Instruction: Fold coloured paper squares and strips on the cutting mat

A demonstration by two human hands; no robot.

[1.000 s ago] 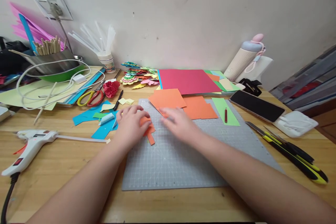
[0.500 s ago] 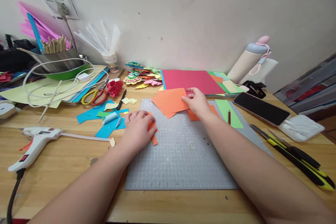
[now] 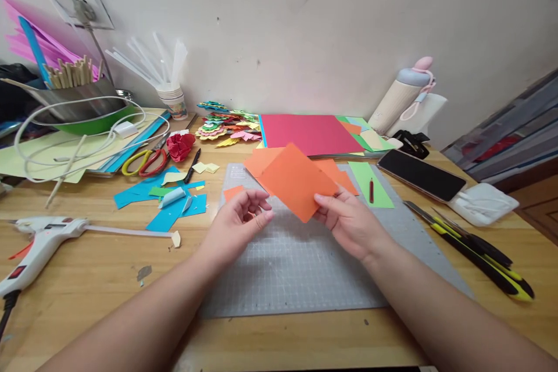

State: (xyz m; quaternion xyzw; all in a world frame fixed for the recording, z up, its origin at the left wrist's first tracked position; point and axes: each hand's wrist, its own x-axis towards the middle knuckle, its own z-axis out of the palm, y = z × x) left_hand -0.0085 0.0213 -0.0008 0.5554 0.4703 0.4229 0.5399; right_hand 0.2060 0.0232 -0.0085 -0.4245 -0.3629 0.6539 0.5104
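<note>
My right hand (image 3: 349, 222) pinches the lower right corner of an orange paper square (image 3: 294, 181) and holds it tilted above the grey cutting mat (image 3: 305, 270). My left hand (image 3: 238, 222) hovers just left of the square, fingers loosely curled and apart, with nothing in them. A small orange paper scrap (image 3: 233, 192) lies on the mat behind the left hand. More orange sheets (image 3: 337, 173) lie at the mat's far edge, partly hidden by the held square.
A red sheet (image 3: 309, 133), a green strip with a red pencil (image 3: 371, 190), a phone (image 3: 421, 174), a white tray (image 3: 483, 203) and utility knives (image 3: 475, 253) lie to the right. On the left are a glue gun (image 3: 39, 238), blue scraps (image 3: 170, 212) and scissors (image 3: 143, 163).
My right hand took an orange square from the pile and brought it toward me. My left hand let go of the small orange piece and lifted off the mat.
</note>
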